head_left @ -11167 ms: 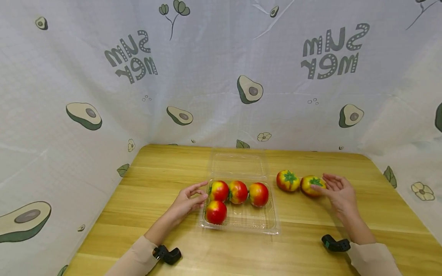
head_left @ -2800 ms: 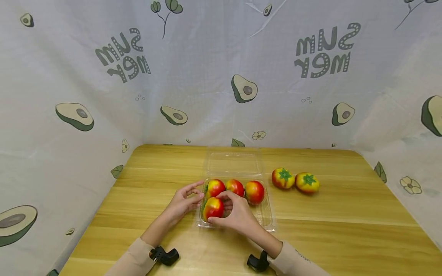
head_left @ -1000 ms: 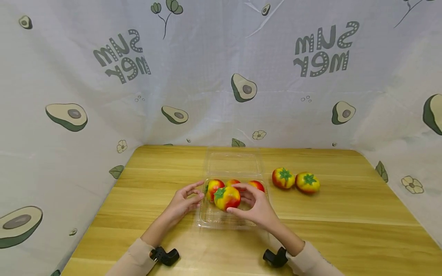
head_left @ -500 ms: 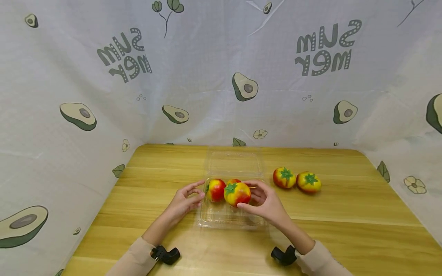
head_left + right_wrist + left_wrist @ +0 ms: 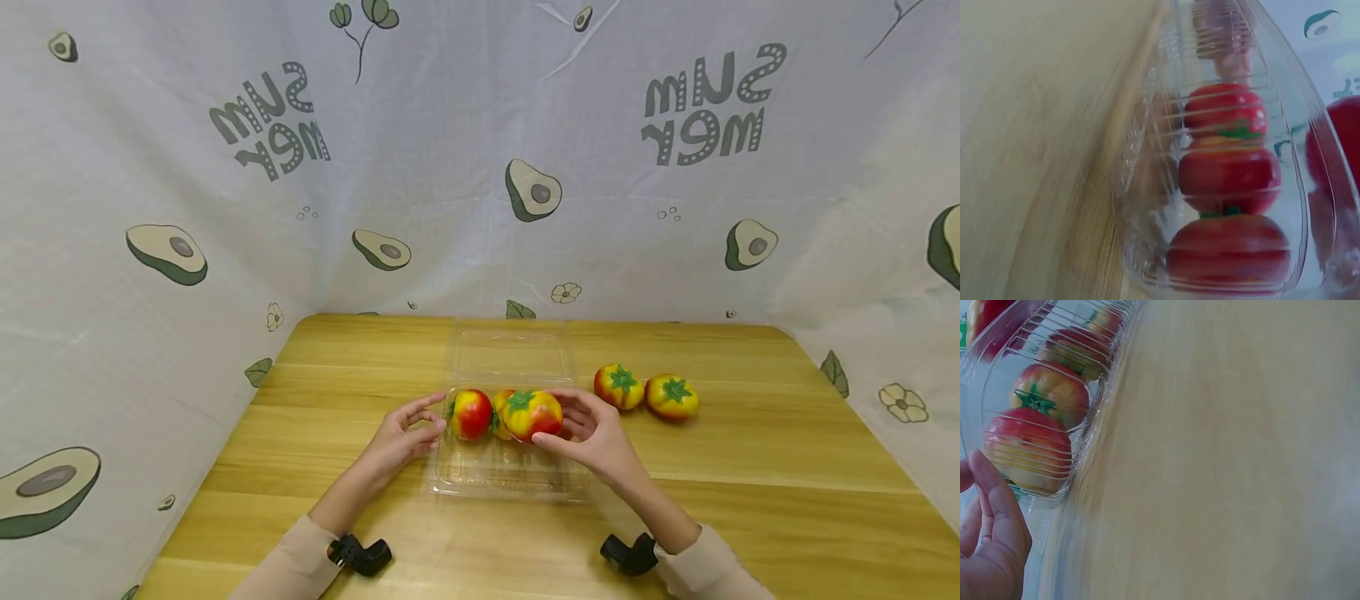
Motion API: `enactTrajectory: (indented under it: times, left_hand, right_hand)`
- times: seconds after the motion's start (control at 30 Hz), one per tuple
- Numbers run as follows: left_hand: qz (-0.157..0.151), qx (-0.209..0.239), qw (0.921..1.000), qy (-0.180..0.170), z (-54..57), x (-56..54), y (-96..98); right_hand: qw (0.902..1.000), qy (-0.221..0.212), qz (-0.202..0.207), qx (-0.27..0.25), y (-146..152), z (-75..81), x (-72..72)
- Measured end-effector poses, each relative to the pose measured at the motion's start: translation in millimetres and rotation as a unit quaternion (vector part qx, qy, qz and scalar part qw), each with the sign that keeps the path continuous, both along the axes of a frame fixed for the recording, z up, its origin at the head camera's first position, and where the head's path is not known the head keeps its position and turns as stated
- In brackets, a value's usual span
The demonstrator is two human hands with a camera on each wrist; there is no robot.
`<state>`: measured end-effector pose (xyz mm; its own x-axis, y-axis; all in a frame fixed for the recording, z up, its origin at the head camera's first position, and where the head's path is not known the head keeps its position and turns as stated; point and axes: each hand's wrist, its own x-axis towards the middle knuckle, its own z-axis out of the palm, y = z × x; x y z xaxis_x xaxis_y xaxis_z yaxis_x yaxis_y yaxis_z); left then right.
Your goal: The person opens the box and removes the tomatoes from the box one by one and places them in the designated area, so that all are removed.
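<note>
One fruit (image 5: pixel 534 416) in curled right hand (image 5: pixel 596 432)

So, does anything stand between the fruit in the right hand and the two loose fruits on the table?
The right hand, gripping the held fruit, and the right side of the clear box lie between it and the loose fruits. The held fruit appears above the rim, so the box probably doesn't block it.

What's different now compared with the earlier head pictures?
The right hand came over from the pair of fruits, took hold of the front-left fruit in the clear container, lifted it and carried it rightward; it is now held above the container. Unchanged: left hand at the container's left side, lid open, pair on the table.
</note>
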<state>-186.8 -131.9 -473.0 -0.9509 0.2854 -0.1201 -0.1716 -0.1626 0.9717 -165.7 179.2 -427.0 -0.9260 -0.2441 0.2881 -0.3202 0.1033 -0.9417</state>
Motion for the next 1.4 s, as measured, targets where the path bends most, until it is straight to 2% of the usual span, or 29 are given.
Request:
enactTrajectory:
  times: [0.47,0.73,1.4]
  left_hand:
    - [-0.001,-0.003,1.0,0.0,-2.0,-0.6,-0.4]
    - [0.0,-0.003,1.0,0.002,-2.8,0.4,-0.3]
    - [0.005,-0.006,1.0,-0.004,-1.9,-0.3,0.6]
  right_hand:
    - [0.9995,0.013,-0.029,-0.01,20,1.9,-3.1]
    - [0.9987,-0.001,-0.049,-0.011,34,4.0,-1.2]
    - [0.9971,-0.013,-0.063,-0.041,63,3.2,3.2]
